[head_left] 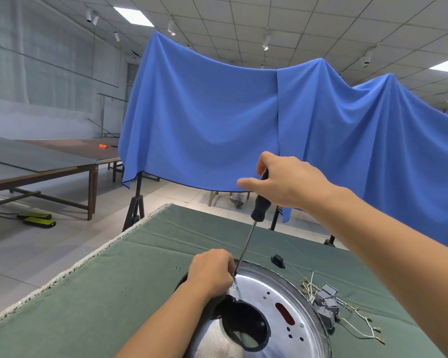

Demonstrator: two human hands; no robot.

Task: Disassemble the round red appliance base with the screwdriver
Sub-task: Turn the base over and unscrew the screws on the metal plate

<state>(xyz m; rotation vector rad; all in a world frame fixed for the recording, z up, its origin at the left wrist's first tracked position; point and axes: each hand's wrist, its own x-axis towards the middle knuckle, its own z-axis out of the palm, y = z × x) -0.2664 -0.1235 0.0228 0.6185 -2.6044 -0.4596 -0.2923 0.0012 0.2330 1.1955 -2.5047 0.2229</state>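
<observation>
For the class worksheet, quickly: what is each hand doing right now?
Left hand: pinching the screwdriver shaft near its tip.
Right hand: gripping the screwdriver's handle.

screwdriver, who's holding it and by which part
The right hand grips the screwdriver by the top of its black handle; the left hand pinches near the tip.

Both forearms are bare to the frame edge, with no sleeve showing on either. The left hand (211,273) and right hand (287,180) wear no gloves, rings or watch; nails are short and plain.
</observation>
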